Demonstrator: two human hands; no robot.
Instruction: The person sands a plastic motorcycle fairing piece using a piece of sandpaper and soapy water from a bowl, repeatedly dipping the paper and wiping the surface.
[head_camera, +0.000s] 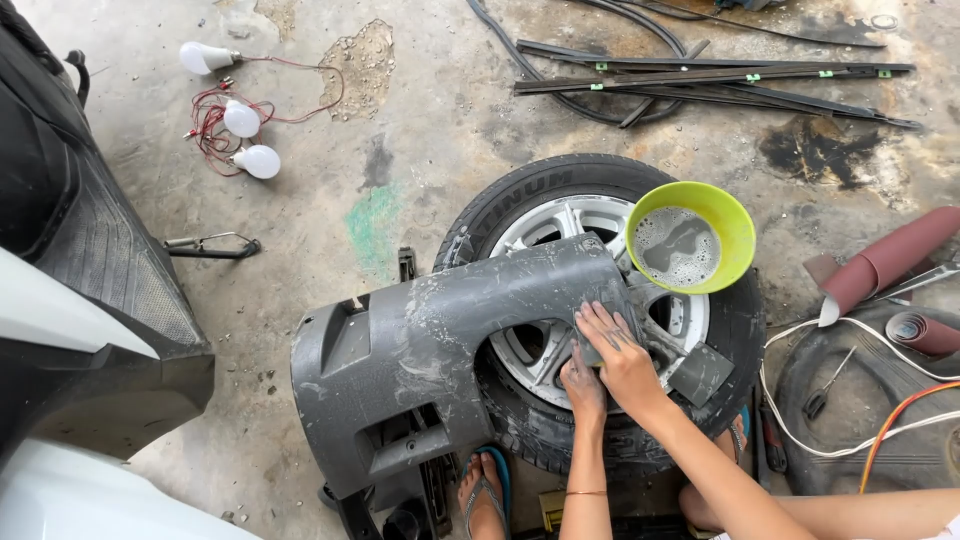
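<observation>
- A dark vehicle body (70, 250) fills the left edge.
- Three white light bulbs (243, 118) lie on the concrete floor (300, 230) at upper left, joined by red wire (205, 125).
- One grey plastic panel (440, 330) lies across one tyre with a silver alloy wheel (590, 225). The panel's long axis runs from lower left to upper right, its narrower end pointing toward the bowl.
- One foot in a blue sandal (487, 492) rests below the panel.
- The left hand (583, 385) lies flat on the panel's right end, fingers together; whether it holds anything I cannot tell.
- The right hand (622, 355) lies beside and partly over it, fingers spread slightly and pressed on a small dark piece (590, 352), likely sandpaper.
- One lime-green bowl (735, 225) sits on the wheel at the panel's upper right and holds cloudy, soapy water (677, 245).
- Two rolls of reddish sandpaper (890, 262) lie at right.
- Several black trim strips (720, 80) lie at top.
</observation>
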